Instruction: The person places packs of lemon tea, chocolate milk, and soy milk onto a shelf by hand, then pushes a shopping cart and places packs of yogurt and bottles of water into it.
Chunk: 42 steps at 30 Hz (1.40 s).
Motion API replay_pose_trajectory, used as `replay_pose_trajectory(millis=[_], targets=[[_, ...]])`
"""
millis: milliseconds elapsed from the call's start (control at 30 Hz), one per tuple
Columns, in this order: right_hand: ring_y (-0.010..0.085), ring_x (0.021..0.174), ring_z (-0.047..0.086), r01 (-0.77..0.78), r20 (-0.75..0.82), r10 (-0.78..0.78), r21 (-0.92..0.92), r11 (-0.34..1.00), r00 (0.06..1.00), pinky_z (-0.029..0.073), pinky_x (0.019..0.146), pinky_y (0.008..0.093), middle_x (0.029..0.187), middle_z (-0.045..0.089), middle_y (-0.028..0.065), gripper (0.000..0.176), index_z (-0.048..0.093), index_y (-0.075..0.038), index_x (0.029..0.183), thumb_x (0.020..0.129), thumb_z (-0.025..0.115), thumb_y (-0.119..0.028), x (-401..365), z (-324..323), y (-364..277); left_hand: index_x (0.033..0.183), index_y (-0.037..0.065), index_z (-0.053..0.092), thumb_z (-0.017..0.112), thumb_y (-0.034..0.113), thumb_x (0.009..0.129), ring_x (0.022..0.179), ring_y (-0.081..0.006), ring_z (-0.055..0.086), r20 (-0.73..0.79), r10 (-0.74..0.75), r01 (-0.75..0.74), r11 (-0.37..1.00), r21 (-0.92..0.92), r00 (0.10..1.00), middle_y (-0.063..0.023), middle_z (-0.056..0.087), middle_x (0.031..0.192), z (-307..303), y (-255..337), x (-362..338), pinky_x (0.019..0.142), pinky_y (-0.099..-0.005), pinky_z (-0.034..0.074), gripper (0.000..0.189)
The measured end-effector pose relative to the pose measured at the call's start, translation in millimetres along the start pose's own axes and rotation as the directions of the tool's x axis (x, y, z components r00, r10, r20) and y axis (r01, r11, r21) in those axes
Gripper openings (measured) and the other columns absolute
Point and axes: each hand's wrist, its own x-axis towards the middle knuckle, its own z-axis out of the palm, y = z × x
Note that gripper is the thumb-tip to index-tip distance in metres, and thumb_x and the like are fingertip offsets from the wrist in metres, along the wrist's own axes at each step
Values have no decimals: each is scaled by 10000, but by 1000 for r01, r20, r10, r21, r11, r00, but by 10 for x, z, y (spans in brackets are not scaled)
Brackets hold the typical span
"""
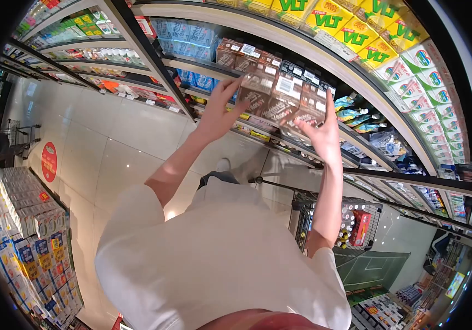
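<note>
Between my two hands is a brown, shrink-wrapped multipack of drink cartons [285, 99], slightly blurred, at the front of a shelf. My left hand [222, 110] presses on the pack's left side, thumb and fingers spread. My right hand [323, 132] holds the right side, with its fingers along the edge and its thumb on the near face. Similar brown packs [236, 54] stand on the shelf just behind and to the left. Dark cartons [296, 70] show behind the held pack.
Blue packs [186, 36] fill the shelf at left; yellow cartons [346, 27] line the upper shelf. Pouches [357, 115] lie to the right. A loaded shopping cart [376, 223] is beside my right arm. Stacked boxes [32, 220] and a person with a cart [24, 135] are at left.
</note>
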Motion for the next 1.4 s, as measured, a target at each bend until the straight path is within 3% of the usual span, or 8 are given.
replay_pose_trajectory(millis=[200, 367, 500, 600, 733, 1167, 1300, 1400], targets=[[160, 1017, 674, 131, 48, -136, 90, 987, 990, 555, 937, 321, 1196, 726, 120, 653, 592, 39, 1352, 803, 914, -108, 1091, 292, 151, 1462, 26, 584, 677, 249, 1021, 1101, -336, 612, -174, 60, -47, 996, 81, 983, -188, 603, 1288, -96, -398, 769, 968, -377, 490, 502], [144, 938, 673, -56, 167, 56, -3, 998, 984, 522, 862, 304, 1026, 757, 45, 358, 755, 1, 1093, 866, 889, -241, 1580, 333, 170, 1360, -24, 613, 574, 170, 1045, 1003, -384, 670, -336, 72, -69, 997, 19, 939, -217, 676, 1084, -147, -557, 1131, 889, -438, 522, 371], [137, 886, 683, -47, 224, 69, -104, 993, 972, 528, 844, 312, 991, 772, 48, 326, 769, -15, 1049, 885, 877, -274, 1749, 408, 188, 1171, -17, 604, 538, 166, 1054, 876, -424, 653, -269, -75, 48, 993, -106, 960, -245, 657, 927, -301, -482, 1171, 778, -463, 503, 227], [137, 891, 698, 27, 35, -28, 46, 999, 999, 534, 862, 303, 974, 781, 48, 320, 777, -14, 1035, 881, 879, -276, 1672, 627, 346, 1138, -17, 593, 538, 189, 1061, 833, -443, 642, -249, 35, -20, 998, 64, 968, -252, 658, 939, -349, -525, 1215, 754, -462, 502, 227], [143, 899, 710, -90, 59, 85, 88, 992, 995, 545, 863, 309, 1029, 791, 68, 356, 782, -8, 1081, 866, 890, -270, 1616, 661, 277, 1251, -3, 604, 554, 217, 1055, 873, -448, 651, -222, 3, -8, 1000, -20, 975, -250, 687, 986, -342, -526, 1261, 788, -449, 514, 298], [244, 1103, 690, 127, 101, -117, -103, 986, 988, 520, 998, 367, 1165, 755, 121, 509, 692, -36, 1282, 885, 849, -312, 1687, 629, 530, 1605, -71, 343, 652, 172, 1023, 1439, -344, 519, -191, -78, 56, 992, -114, 979, -252, 517, 1563, -159, -557, 1127, 1182, -461, 417, 703], [263, 1064, 694, 152, 83, -146, -70, 986, 986, 540, 927, 408, 1116, 755, 136, 416, 697, -21, 1215, 888, 849, -227, 1601, 646, 312, 1614, -54, 335, 675, 166, 1023, 1444, -321, 511, -224, -144, 111, 982, -156, 964, -247, 516, 1555, -112, -687, 1126, 1181, -457, 414, 716], [155, 816, 558, 296, -25, -303, -158, 942, 953, 506, 734, 342, 949, 697, 56, 427, 706, -31, 1213, 908, 844, -297, 1628, 695, 479, 1605, -40, 363, 681, 174, 1027, 1443, -299, 506, -161, -192, 150, 959, -241, 968, -236, 523, 1541, -124, -668, 1165, 1176, -449, 418, 693]])
